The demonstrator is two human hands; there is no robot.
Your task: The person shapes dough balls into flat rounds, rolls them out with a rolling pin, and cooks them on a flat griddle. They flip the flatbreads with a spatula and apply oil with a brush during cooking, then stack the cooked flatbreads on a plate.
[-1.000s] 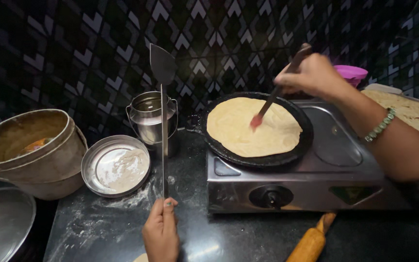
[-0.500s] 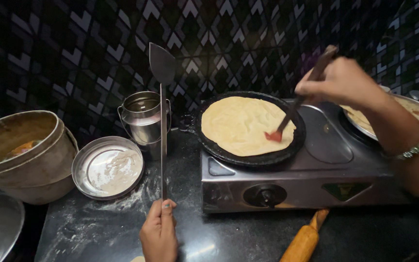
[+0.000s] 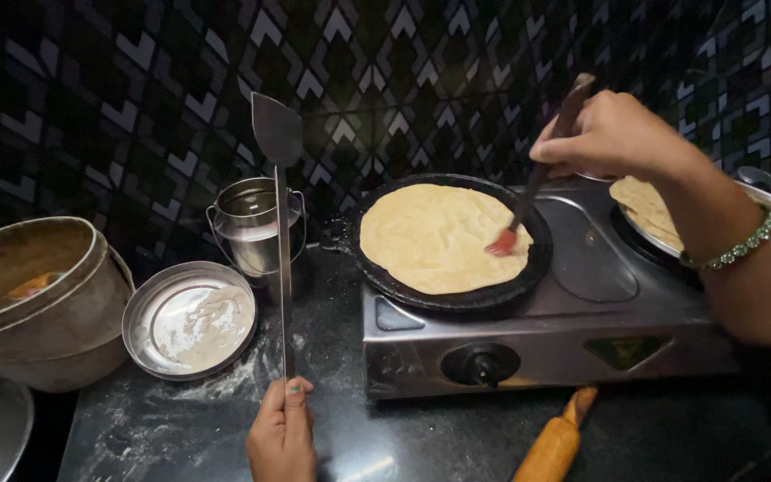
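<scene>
My right hand (image 3: 613,134) grips a brush (image 3: 533,192), its red tip on the right side of the flatbread (image 3: 435,236) in the black pan (image 3: 385,281). My left hand (image 3: 283,433), at the worktop's near edge, closes around an upright steel spatula (image 3: 280,223), farther from the flatbread.

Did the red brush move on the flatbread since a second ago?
Yes. The red brush slid from the middle of the flatbread toward its right edge, near the rim of the black pan, held by the right hand.
</scene>
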